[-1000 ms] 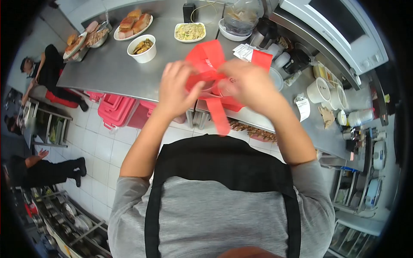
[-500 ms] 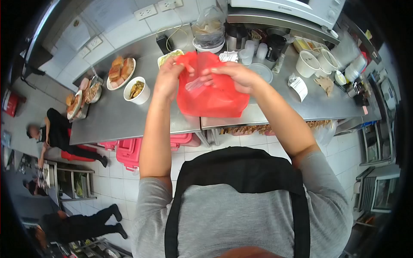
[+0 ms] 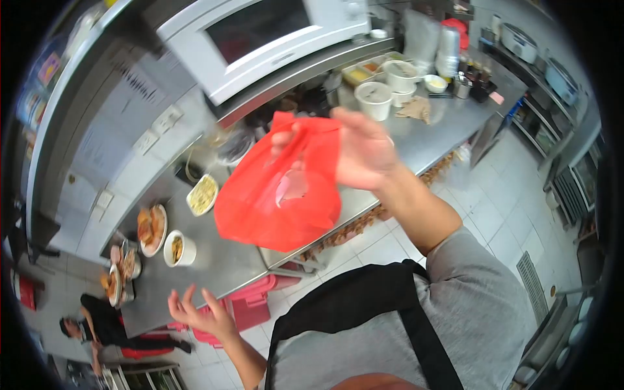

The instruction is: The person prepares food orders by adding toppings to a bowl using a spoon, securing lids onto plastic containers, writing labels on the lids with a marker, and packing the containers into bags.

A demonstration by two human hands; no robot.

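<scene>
A red plastic bag [image 3: 260, 201] hangs in front of the steel counter, puffed out at the bottom. My right hand [image 3: 364, 153] grips it near the top, with some fingers behind or inside the red film. A small clear plastic item [image 3: 290, 188] shows against the bag's side; its kind is hard to make out. My left hand [image 3: 203, 315] is away from the bag, low and left by the counter's front edge, its fingers spread and nothing in them. Nearest to it on the counter is a white paper tub [image 3: 180, 250] with food inside.
On the steel counter [image 3: 221, 244] stand a dish of shredded food [image 3: 203, 195], a plate of browned meat [image 3: 153, 229] and a lidded white tub [image 3: 374, 101]. A white microwave [image 3: 260, 32] sits on the shelf above. Pink bins [image 3: 250, 309] are below; a person [image 3: 107, 322] is at far left.
My left hand has let go of the bag and dropped down and left, fingers opening. My right hand still holds the bag. The view has turned toward the right.
</scene>
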